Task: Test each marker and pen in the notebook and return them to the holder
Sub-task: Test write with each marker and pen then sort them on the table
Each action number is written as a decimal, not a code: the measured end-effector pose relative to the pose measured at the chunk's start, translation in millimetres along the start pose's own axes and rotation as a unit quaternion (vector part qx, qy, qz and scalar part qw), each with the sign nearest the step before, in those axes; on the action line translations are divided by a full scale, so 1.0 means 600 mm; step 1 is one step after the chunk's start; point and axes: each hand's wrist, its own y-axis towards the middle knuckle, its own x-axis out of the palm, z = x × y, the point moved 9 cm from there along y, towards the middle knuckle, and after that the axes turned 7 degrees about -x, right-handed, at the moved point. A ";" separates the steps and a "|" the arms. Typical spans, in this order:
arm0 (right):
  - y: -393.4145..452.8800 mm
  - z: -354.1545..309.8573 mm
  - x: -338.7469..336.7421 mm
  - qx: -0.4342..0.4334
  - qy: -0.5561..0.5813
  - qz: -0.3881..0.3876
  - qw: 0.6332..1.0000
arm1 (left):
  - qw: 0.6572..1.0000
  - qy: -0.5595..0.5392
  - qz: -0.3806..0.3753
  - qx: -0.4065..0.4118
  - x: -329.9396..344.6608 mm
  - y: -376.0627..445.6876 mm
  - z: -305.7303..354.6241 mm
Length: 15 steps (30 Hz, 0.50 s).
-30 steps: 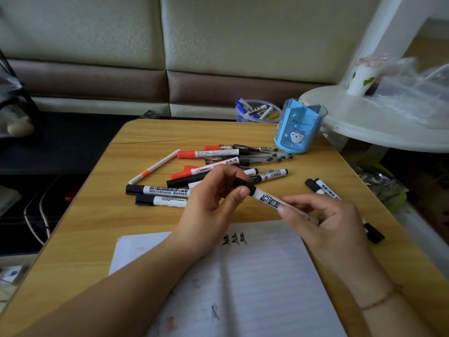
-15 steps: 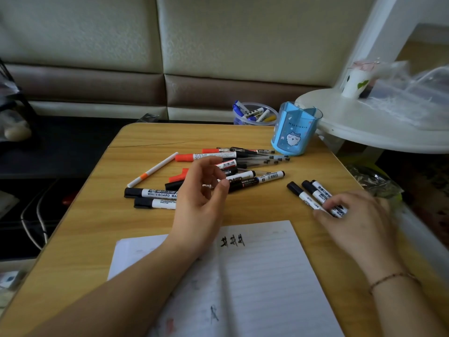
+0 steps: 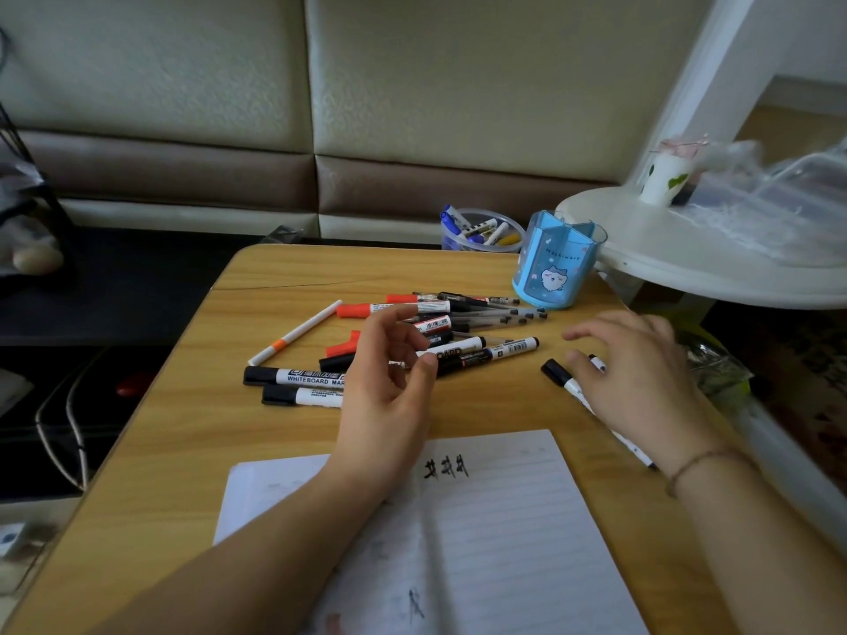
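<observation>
Several black and red whiteboard markers and thin pens lie in a pile [image 3: 440, 332] on the wooden table [image 3: 192, 451]. My left hand [image 3: 389, 382] hovers over the pile's near side with loosely curled fingers, holding nothing. My right hand [image 3: 637, 373] hovers with spread fingers above a separate group of black-capped markers [image 3: 561, 375] on the right. The blue pen holder [image 3: 557, 263] stands at the far right of the table. The open lined notebook [image 3: 495, 533], with black scribbles near its top, lies at the near edge.
A clear cup of blue and yellow markers [image 3: 481, 231] sits behind the table. A white round side table [image 3: 715, 263] with a small pot and plastic wrap overhangs the right. A padded sofa back fills the background. Cables lie on the dark floor at the left.
The black marker I held in both hands a second ago now lies with the group at the right. My right hand has lifted off it. My left hand stays over the pile.
</observation>
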 end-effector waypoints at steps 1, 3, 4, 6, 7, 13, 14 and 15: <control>0.018 -0.017 0.012 -0.039 -0.019 -0.038 0.998 | 1.000 0.002 -0.004 -0.002 0.002 -0.002 0.002; 0.044 -0.053 0.039 -0.127 -0.064 -0.106 0.984 | 1.000 0.013 -0.013 -0.006 0.007 -0.005 0.006; 0.053 -0.066 0.053 -0.158 -0.078 -0.131 0.976 | 1.000 0.018 -0.016 -0.007 0.007 -0.006 0.007; 0.066 -0.078 0.076 -0.176 -0.081 -0.169 0.966 | 1.000 0.023 -0.017 -0.011 0.007 -0.005 0.007; 0.070 -0.081 0.084 -0.176 -0.076 -0.180 0.965 | 0.999 0.026 -0.014 -0.011 0.006 -0.004 0.007; 0.069 -0.082 0.059 -0.216 -0.109 -0.143 0.960 | 0.997 0.075 -0.014 0.006 0.005 -0.003 0.008; 0.061 -0.079 0.043 -0.222 -0.110 -0.128 0.960 | 0.995 0.095 -0.016 0.014 0.007 -0.004 0.009; 0.053 -0.077 0.025 -0.230 -0.107 -0.108 0.961 | 0.992 0.120 -0.020 0.024 0.011 -0.005 0.011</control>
